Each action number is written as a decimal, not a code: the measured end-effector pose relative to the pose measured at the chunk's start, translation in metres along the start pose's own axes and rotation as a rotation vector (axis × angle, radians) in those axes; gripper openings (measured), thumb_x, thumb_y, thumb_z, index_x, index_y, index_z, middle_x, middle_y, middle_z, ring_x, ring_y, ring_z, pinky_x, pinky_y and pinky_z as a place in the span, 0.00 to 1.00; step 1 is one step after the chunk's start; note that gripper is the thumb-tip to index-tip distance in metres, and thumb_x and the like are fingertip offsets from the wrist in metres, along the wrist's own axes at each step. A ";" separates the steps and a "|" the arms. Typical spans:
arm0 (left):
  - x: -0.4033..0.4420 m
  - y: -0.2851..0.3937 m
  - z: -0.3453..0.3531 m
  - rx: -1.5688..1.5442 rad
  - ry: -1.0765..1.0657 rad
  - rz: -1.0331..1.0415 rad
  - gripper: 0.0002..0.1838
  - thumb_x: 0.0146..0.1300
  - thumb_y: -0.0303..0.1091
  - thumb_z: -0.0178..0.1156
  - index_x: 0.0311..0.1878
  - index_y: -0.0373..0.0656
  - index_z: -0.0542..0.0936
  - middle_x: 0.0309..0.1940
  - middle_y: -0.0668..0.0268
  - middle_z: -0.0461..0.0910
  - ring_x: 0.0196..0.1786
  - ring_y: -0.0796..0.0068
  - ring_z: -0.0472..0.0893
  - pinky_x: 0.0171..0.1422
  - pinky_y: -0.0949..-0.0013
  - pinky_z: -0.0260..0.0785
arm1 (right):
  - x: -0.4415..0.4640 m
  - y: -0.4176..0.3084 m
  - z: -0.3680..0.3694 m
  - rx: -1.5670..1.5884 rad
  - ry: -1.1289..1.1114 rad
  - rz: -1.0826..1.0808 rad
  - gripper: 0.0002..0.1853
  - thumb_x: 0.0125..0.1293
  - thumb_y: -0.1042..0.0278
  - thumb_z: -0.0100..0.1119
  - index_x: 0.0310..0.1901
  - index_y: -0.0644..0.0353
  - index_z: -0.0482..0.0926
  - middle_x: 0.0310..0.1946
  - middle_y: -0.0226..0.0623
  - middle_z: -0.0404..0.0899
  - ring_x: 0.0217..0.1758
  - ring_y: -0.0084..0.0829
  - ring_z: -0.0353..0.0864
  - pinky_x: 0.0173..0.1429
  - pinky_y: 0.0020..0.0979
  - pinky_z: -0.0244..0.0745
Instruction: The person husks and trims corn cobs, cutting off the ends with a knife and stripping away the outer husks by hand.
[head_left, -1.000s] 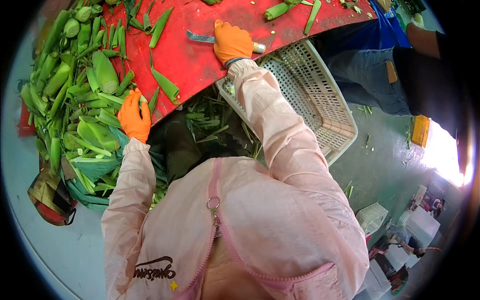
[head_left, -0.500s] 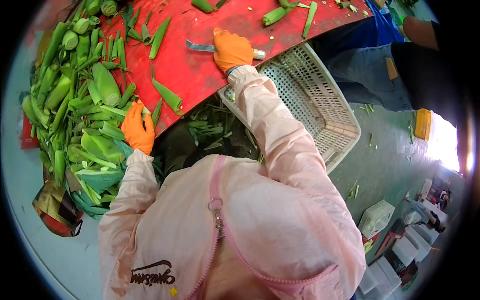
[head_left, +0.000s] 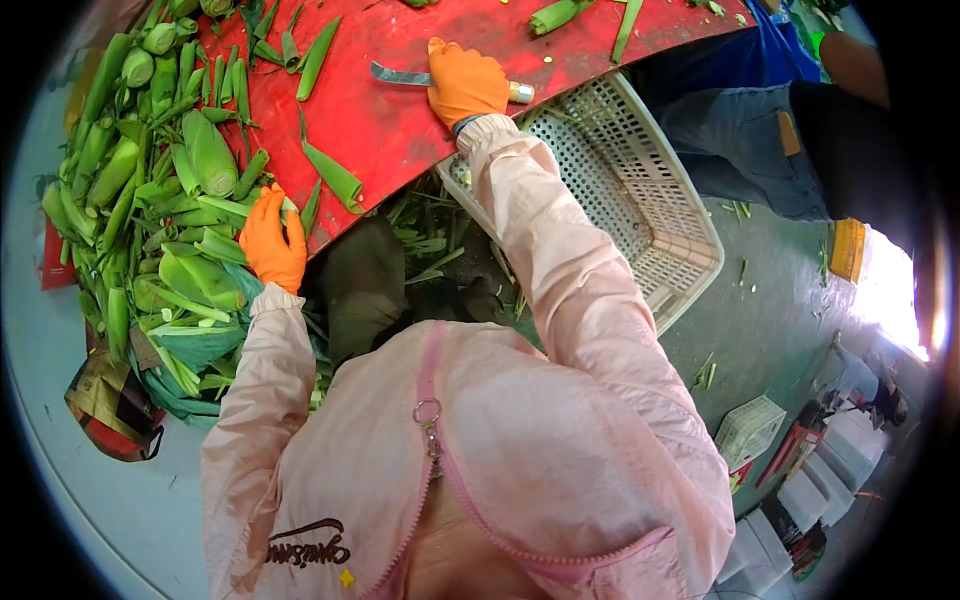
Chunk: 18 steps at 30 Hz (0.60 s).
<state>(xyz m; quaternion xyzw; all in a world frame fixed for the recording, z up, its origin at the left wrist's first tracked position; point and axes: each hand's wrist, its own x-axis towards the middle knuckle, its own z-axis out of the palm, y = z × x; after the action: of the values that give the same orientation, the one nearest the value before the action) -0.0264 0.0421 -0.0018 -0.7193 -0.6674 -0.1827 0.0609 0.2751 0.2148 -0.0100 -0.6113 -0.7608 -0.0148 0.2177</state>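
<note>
Little has moved, so I judge work paused; right hand (head_left: 468,85) grips curved knife (head_left: 402,76) near worktop (head_left: 390,140) edge; left hand (head_left: 273,242) touches corn husks (head_left: 190,276), grasp unclear.

Smooth metal knife blade (head_left: 400,75), eleven o'clock; scuffed, glossy counter (head_left: 385,140); plastic crate (head_left: 650,170), two o'clock; creased cloth jacket (head_left: 520,400), six o'clock.

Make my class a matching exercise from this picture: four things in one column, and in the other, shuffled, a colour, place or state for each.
Things
1. knife
2. left hand
3. table
4. large crate

Descriptions
A. off-white, with many holes
B. gripped in the right hand
C. red on top
D. gloved in orange, at the edge of the green pile

Right pairs: 1-B, 2-D, 3-C, 4-A
</note>
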 end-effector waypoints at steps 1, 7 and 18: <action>0.002 0.003 -0.003 0.008 0.000 0.012 0.19 0.65 0.36 0.56 0.57 0.38 0.77 0.59 0.53 0.78 0.62 0.53 0.75 0.65 0.56 0.64 | 0.000 0.001 0.002 -0.006 0.001 -0.002 0.17 0.57 0.65 0.59 0.49 0.55 0.78 0.34 0.35 0.81 0.36 0.41 0.82 0.37 0.43 0.76; 0.002 0.009 -0.004 0.041 -0.001 0.039 0.18 0.65 0.32 0.56 0.55 0.35 0.77 0.57 0.51 0.78 0.61 0.51 0.76 0.64 0.56 0.66 | -0.002 0.001 0.000 0.023 0.083 -0.017 0.13 0.54 0.67 0.60 0.42 0.58 0.78 0.34 0.40 0.82 0.37 0.41 0.84 0.37 0.42 0.78; -0.002 -0.004 0.002 -0.017 -0.025 0.037 0.21 0.65 0.38 0.56 0.59 0.40 0.76 0.60 0.51 0.76 0.63 0.52 0.74 0.66 0.55 0.61 | -0.002 0.001 -0.001 0.066 0.079 -0.005 0.08 0.61 0.69 0.53 0.40 0.59 0.79 0.32 0.42 0.83 0.34 0.42 0.85 0.37 0.41 0.79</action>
<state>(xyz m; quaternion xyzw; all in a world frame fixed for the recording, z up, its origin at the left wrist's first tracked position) -0.0302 0.0413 -0.0045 -0.7341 -0.6533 -0.1782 0.0501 0.2764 0.2131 -0.0098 -0.6010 -0.7530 -0.0144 0.2676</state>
